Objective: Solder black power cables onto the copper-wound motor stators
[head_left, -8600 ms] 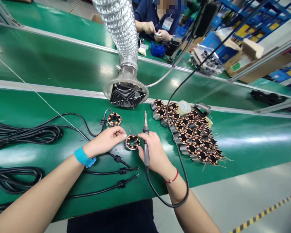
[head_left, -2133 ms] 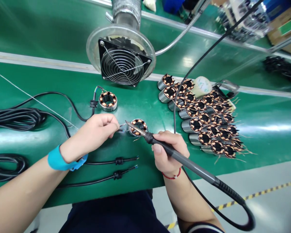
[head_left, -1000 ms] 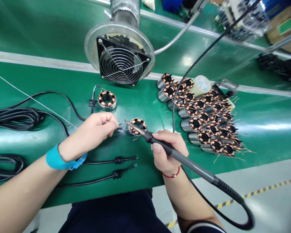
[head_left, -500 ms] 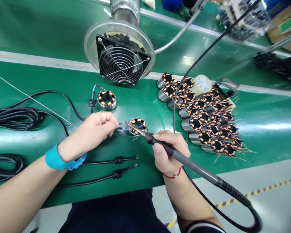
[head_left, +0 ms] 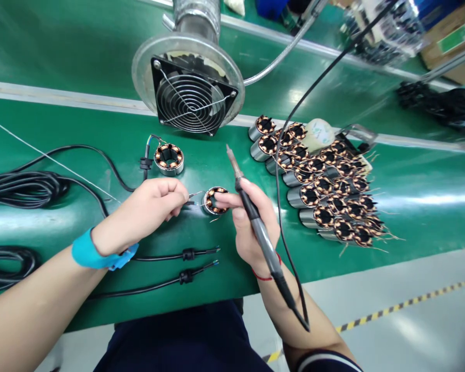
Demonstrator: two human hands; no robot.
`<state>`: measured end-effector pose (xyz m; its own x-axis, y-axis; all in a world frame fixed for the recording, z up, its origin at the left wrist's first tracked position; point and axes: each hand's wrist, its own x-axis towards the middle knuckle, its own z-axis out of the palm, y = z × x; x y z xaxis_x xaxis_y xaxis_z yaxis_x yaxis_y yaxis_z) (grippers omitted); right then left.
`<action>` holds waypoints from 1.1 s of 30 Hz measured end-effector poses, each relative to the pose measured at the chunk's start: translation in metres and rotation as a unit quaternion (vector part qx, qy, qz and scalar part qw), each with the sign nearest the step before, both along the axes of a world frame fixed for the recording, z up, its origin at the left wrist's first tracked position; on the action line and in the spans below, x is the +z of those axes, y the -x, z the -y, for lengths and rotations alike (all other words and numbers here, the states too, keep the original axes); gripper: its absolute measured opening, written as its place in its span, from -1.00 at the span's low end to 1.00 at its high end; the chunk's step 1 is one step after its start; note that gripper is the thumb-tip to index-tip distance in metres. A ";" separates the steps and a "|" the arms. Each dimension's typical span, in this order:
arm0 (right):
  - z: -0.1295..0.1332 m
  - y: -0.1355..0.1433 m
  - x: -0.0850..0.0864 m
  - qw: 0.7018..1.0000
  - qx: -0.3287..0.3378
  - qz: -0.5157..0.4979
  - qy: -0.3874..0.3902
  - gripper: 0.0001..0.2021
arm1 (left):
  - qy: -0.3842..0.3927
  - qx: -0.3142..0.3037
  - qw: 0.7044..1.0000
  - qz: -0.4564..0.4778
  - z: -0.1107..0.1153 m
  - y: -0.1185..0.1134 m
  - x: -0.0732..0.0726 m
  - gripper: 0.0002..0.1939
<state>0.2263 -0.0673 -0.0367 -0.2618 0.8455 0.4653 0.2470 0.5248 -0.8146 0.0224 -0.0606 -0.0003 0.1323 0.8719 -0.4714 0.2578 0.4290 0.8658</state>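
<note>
My left hand (head_left: 165, 201) is pinched closed on something thin beside a motor stator (head_left: 208, 207); a thin solder wire end and a dark cable end stick out past its fingertips. My right hand (head_left: 256, 222) grips a soldering iron (head_left: 251, 206), its tip now raised and aimed away from me. Two fingers of that hand reach to the right side of the same stator, with its copper coils facing up. Behind my left hand stands another stator (head_left: 169, 170), its coloured wires running to a black cable with a grommet (head_left: 145, 163).
Several stators (head_left: 310, 196) stand in rows at the right. A round fan with a wire guard (head_left: 192, 108) hangs at the back. Coiled black cables (head_left: 27, 188) lie at the left, and two cable ends (head_left: 188, 253) lie nearer me. The iron's cord (head_left: 278, 170) crosses the bench.
The soldering iron has swung up and away from the wires at the stator. My right hand has shifted left, its fingers now at the stator. My left hand stays almost in place.
</note>
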 end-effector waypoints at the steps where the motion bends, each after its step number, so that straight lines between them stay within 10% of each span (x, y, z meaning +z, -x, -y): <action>1: -0.001 0.001 0.001 1.000 0.005 0.023 -0.005 -0.60 | -0.001 0.000 1.000 0.003 0.000 0.000 0.000 -0.85; 21: -0.036 0.037 -0.009 0.989 -0.040 0.133 0.052 -0.67 | 0.043 0.016 0.998 0.046 -0.007 0.000 -0.002 -0.80; 33: -0.009 0.008 0.004 0.989 -0.070 0.105 -0.073 -0.66 | -0.126 0.019 0.983 -0.129 0.000 -0.001 -0.011 -0.93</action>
